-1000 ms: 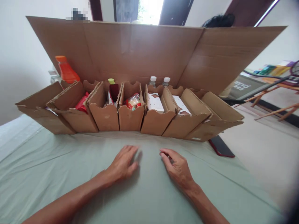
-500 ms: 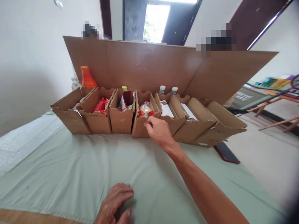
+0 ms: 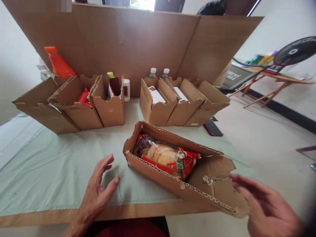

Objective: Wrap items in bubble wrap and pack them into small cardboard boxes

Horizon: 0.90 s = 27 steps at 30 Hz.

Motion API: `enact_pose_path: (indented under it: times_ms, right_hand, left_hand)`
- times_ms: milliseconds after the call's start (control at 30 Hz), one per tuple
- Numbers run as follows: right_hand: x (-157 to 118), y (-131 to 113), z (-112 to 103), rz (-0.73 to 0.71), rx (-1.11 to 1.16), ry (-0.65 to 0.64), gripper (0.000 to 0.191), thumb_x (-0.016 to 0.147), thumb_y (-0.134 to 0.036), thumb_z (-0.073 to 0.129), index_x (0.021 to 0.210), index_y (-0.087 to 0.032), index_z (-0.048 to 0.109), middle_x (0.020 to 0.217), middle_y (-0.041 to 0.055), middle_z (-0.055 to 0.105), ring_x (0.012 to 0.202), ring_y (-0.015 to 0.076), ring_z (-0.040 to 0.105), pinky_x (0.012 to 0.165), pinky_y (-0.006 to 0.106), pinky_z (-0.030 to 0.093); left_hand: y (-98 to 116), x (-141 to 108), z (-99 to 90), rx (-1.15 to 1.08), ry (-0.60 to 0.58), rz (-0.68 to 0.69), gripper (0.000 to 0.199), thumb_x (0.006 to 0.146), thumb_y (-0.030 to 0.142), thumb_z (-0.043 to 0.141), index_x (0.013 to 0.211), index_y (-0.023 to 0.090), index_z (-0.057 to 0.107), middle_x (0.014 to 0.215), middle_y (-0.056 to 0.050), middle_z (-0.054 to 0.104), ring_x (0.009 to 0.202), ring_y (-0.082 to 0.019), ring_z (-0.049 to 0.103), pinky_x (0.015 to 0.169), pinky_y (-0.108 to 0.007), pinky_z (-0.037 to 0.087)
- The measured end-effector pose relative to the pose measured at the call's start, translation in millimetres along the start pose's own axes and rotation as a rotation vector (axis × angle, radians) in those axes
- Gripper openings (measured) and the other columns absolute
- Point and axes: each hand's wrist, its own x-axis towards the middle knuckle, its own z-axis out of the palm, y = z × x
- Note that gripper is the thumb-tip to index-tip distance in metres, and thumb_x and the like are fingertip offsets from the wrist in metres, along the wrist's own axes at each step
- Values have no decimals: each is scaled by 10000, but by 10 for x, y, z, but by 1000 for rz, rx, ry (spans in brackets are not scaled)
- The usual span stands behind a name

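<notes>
A long open-topped cardboard box (image 3: 155, 179) lies slantwise across the near part of the table, its right end sticking out past the edge. Inside it rests a red and clear snack bag (image 3: 165, 156) with pale round pieces showing through. My right hand (image 3: 269, 204) pinches the box's right end panel between thumb and fingers. To the left of the box, my left hand (image 3: 98, 187) hovers over the cloth, fingers apart and holding nothing; it does not touch the box.
Similar cardboard boxes stand in two groups behind, left (image 3: 110, 112) and right (image 3: 158, 113), with a gap between. Behind them are an orange bottle (image 3: 59, 64), white-capped bottles (image 3: 153, 73), a white mug (image 3: 126, 89) and a tall cardboard screen (image 3: 138, 42). A fan (image 3: 293, 52) stands right.
My right hand has pulled the middle box out of the row, toward me and right, turning it slantwise. My left hand has lifted and spread its fingers. The view has tilted down.
</notes>
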Motion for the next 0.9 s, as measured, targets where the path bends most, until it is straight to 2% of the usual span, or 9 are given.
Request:
enact_pose_path:
  times_ms: [133,200,333,433,500,600,733,800,900]
  right_hand:
    - [-399,239,231,-163,-76,-309,459,810,-646,714,1044,-251,733,879,103,765,861,357,754,725,457,656]
    - [-410,168,454,-201,-96,-327,422,832,-615,701,1010,-235,744,889,105,773,892,357,749,743,450,648]
    - [139,-118,851,-178,49,-387,338,922,-526,604,1002,-228,741,942,92,778,865,300,741,769,405,618]
    - [732,-243,1125,-150,119,-495,379,859,-547,617,966,-197,715,864,91,753,693,260,684,628,375,575]
    - [976,-238,1304,-133,196,-499,388,836,-510,619,1043,-188,683,963,99,751,734,242,681,658,361,572]
    - [1022,-121,1504,-76,272,-510,417,836,-477,625,1145,-196,637,1067,101,741,832,235,702,730,352,581]
    - [858,72,1611,-22,244,-504,416,818,-512,645,1087,-195,637,948,91,745,844,252,709,714,344,586]
    - [824,118,1625,-18,235,-477,401,814,-515,644,1061,-199,638,901,80,742,818,250,706,693,337,587]
    - [819,152,1625,-47,178,-472,357,808,-507,657,1000,-207,650,847,69,743,737,246,695,642,340,585]
  left_hand:
    - [214,212,194,-101,-224,36,713,911,441,669,1548,273,393,1536,-148,507,1341,-350,561,1103,-549,488]
    - [260,236,326,-134,-296,43,647,913,415,652,1504,246,451,1459,-148,580,1317,-353,580,1090,-540,500]
    - [262,328,434,-139,-178,24,569,902,374,645,1433,221,511,1373,-135,634,1267,-329,611,1053,-492,532]
    - [200,515,418,-125,-112,32,600,889,379,649,1450,227,498,1440,-133,590,1294,-314,591,1095,-506,498]
    - [99,614,431,-101,-111,0,669,882,391,646,1502,234,452,1495,-145,552,1305,-318,589,1097,-529,492]
    - [-95,637,470,-75,-91,-53,694,859,408,666,1502,224,478,1483,-166,573,1307,-332,595,1100,-540,486]
    - [-175,708,357,-161,35,-156,506,888,458,665,1337,225,640,1397,-137,647,1246,-311,632,1070,-494,518]
    - [-105,909,252,-249,64,-228,482,908,483,658,1310,216,662,1346,-117,683,1224,-302,641,1071,-479,516]
    - [38,1391,219,-425,-48,-236,407,856,513,705,1105,195,759,1167,-96,765,1197,-321,647,1077,-472,509]
